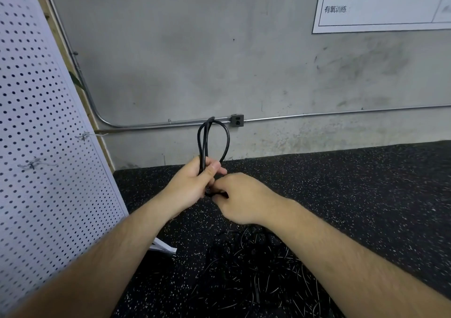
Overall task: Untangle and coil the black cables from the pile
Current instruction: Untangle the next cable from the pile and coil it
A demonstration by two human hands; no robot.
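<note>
L hand grips a black cable w/ fingers curled round it; coiled loops stand upright above the fist, mid-scene, in front of the grey wall. R hand just right of it, fingers curled, pinching the cable's lower part where the 2 hands meet. Pile of black cables lies on the speckled floor, near side, below the forearms. White pegboard far left.

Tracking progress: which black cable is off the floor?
The looped cable gripped by the left hand; the others lie tangled in the pile below.
</note>
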